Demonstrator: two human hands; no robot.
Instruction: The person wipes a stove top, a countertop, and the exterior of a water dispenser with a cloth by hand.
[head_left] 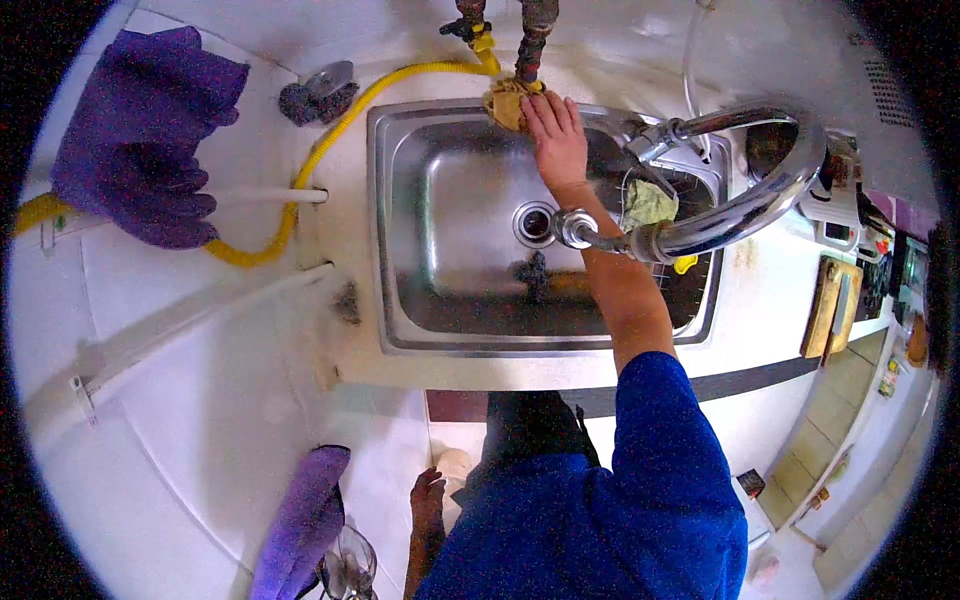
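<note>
The metal sink (pixel 455 230), set into the pale bench (pixel 500 372), has a round drain (pixel 535 224) in its floor. In its right part sits a wire rack (pixel 697 185) with a pale green cloth (pixel 650 203) in or on it; a small yellow piece (pixel 685 264) shows nearer, partly behind the curved tap (pixel 745 230). A tan cloth (pixel 507 104), crumpled and darkly blotched, lies at the sink's far rim, left of centre, just below the pipes. The right hand (pixel 560 140) reaches there palm down, fingers nearly straight and touching the cloth; I cannot tell whether the thumb grips it. The left hand (pixel 428 492) hangs low at the near left, beside the body, too dim to tell how far open it is or whether it holds anything.
</note>
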